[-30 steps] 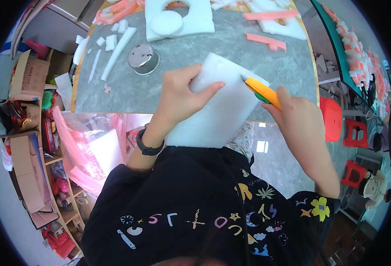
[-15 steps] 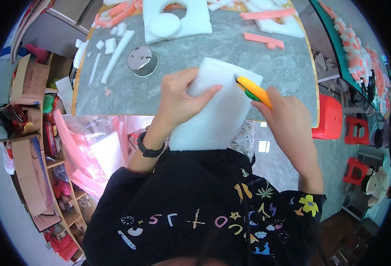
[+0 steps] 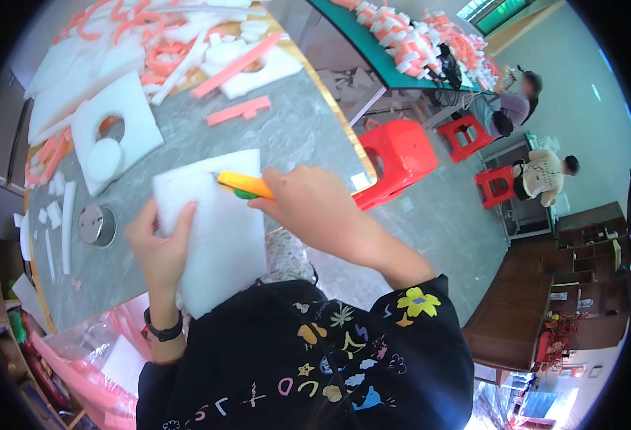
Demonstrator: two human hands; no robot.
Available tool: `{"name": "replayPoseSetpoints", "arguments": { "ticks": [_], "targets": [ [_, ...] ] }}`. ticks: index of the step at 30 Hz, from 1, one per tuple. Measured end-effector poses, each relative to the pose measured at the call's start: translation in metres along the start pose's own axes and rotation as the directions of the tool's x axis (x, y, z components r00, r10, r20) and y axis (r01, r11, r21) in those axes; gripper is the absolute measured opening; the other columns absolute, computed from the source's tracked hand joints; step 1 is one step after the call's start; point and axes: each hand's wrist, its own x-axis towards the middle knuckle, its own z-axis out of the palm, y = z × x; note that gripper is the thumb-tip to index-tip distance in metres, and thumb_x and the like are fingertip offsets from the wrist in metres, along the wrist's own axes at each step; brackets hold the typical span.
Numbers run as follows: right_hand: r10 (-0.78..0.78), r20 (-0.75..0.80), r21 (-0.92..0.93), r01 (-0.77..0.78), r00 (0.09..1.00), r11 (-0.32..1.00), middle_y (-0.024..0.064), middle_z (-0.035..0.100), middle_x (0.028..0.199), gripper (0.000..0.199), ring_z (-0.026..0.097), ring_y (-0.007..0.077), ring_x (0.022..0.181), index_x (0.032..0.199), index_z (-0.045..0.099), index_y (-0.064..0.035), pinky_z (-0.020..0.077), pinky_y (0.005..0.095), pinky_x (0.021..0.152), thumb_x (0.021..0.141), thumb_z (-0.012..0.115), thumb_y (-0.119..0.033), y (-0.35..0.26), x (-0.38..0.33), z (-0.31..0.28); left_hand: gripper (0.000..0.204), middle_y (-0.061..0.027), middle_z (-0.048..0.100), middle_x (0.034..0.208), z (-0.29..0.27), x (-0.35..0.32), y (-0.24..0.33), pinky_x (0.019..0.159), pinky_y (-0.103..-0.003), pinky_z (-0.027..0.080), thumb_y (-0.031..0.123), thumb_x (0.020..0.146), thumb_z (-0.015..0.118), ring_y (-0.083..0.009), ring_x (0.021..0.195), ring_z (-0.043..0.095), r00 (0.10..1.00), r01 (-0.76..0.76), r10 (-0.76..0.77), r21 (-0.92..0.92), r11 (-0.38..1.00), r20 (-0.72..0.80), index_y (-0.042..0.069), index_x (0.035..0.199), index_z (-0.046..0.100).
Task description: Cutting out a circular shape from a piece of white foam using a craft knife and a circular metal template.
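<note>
A white foam sheet (image 3: pixel 226 236) leans from the table edge down against my body. My left hand (image 3: pixel 161 236) grips its left side, thumb across the front face and fingers behind. In my right hand (image 3: pixel 312 204) is a yellow utility knife (image 3: pixel 247 185) with a green slider; its tip touches or lies just over the upper part of the sheet, which I cannot tell. Left of the sheet a round metal tin (image 3: pixel 97 225) stands on the grey table (image 3: pixel 301 136). Farther back lies a white foam square (image 3: pixel 143 118) with a round hole, a foam disc (image 3: pixel 104 159) resting on it.
Pink foam strips (image 3: pixel 240 111) and white offcuts (image 3: pixel 68 226) lie about the table. A red stool (image 3: pixel 401 154) stands at its right edge. Beyond it, a green-topped table (image 3: pixel 358 54) bears pink and white foam pieces. Two people (image 3: pixel 541 175) sit at the far right.
The view has swung to the right, bringing the seated people and wooden cabinets into sight. The knife stays near the top of the foam sheet, and both hands keep their holds.
</note>
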Motion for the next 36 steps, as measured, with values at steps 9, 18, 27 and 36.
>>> {"name": "replayPoseSetpoints", "arguments": {
  "ticks": [9, 18, 27, 36],
  "targets": [
    [0.033, -0.14, 0.04, -0.028, 0.99, 0.999, 0.0146, 0.053, 0.054, 0.031, 0.055, 0.0338, 0.051, 0.08, 0.051, -0.0031, 0.0411, 0.0424, 0.046, 0.083, 0.064, -0.03, -0.014, -0.002, -0.018, 0.022, -0.004, 0.054, 0.06, -0.009, 0.025, 0.024, 0.051, -0.023, 0.035, 0.01, 0.074, 0.074, -0.0068, 0.054, 0.042, 0.987, -0.079, 0.079, 0.005, 0.997, -0.139, -0.005, 0.078, 0.058],
    [0.096, -0.137, 0.047, -0.09, 0.986, 0.995, 0.0161, 0.052, 0.054, 0.032, 0.054, 0.0356, 0.051, 0.08, 0.049, -0.0022, 0.0402, 0.0427, 0.046, 0.084, 0.064, -0.03, -0.014, 0.0, -0.01, 0.022, -0.0051, 0.056, 0.062, -0.011, 0.025, 0.025, 0.052, -0.023, 0.036, 0.01, 0.072, 0.075, -0.0077, 0.054, 0.045, 0.977, -0.172, 0.173, 0.023, 0.985, -0.121, -0.004, 0.079, 0.06],
    [0.186, -0.148, 0.149, -0.164, 0.971, 0.975, 0.0173, 0.051, 0.055, 0.032, 0.053, 0.037, 0.051, 0.078, 0.047, -0.0018, 0.0385, 0.0429, 0.046, 0.084, 0.064, -0.028, -0.03, -0.013, -0.008, 0.022, -0.0062, 0.061, 0.067, -0.012, 0.026, 0.028, 0.057, -0.023, 0.042, 0.009, 0.073, 0.074, -0.0078, 0.06, 0.053, 0.985, -0.109, 0.106, -0.017, 0.994, -0.136, -0.005, 0.085, 0.063],
    [0.213, -0.161, 0.137, -0.192, 0.964, 0.972, 0.0167, 0.052, 0.054, 0.031, 0.054, 0.0367, 0.051, 0.08, 0.047, -0.0027, 0.0388, 0.043, 0.045, 0.085, 0.064, -0.029, -0.029, -0.012, -0.001, 0.022, -0.0058, 0.062, 0.072, -0.008, 0.024, 0.025, 0.059, -0.023, 0.043, 0.009, 0.076, 0.072, -0.0068, 0.065, 0.053, 0.983, -0.096, 0.069, -0.157, 0.983, -0.17, -0.006, 0.087, 0.062]
  ]
}}
